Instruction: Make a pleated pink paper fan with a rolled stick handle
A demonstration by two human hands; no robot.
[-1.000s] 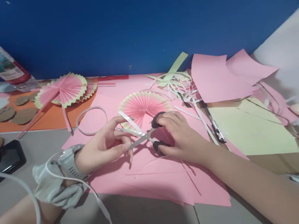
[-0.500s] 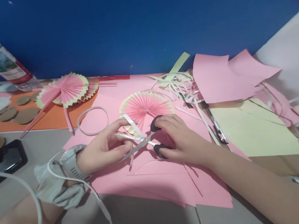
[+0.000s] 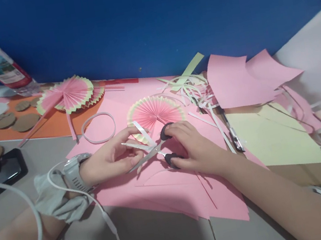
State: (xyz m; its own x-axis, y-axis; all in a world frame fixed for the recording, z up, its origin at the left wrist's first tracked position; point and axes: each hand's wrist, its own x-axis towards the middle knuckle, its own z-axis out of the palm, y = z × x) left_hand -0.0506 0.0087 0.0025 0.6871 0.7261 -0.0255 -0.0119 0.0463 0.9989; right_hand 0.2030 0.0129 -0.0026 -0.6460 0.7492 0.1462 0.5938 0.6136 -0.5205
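My right hand (image 3: 193, 145) grips scissors (image 3: 155, 150) by their black handles, thumb in the lower loop. The blades are spread apart and point left toward my left hand. A narrow white strip (image 3: 144, 133) slants down into the angle between the blades, close to the pivot. My left hand (image 3: 117, 153) is curled around the blade tips, its index fingertip against the strip; the lower end of the strip is hidden. Behind the scissors lies a pleated pink paper fan (image 3: 155, 108) with a yellow-green edge. Pink paper sheets (image 3: 173, 199) lie beneath both hands.
Two pleated fans (image 3: 74, 93) lie at left on orange paper (image 3: 54, 128), beside cardboard discs (image 3: 26, 122). A plastic bottle (image 3: 2, 68) leans behind. A grey rubber ring (image 3: 101, 140), a phone (image 3: 4, 173), a pen (image 3: 234, 136), strip scraps (image 3: 195, 88) and yellow paper (image 3: 276, 138) lie around. White cables (image 3: 110, 223) hang across my left wrist.
Both hands and the scissors hold nearly the same pose. The upper blade shows a little more plainly past my left fingers. The view has shifted very slightly.
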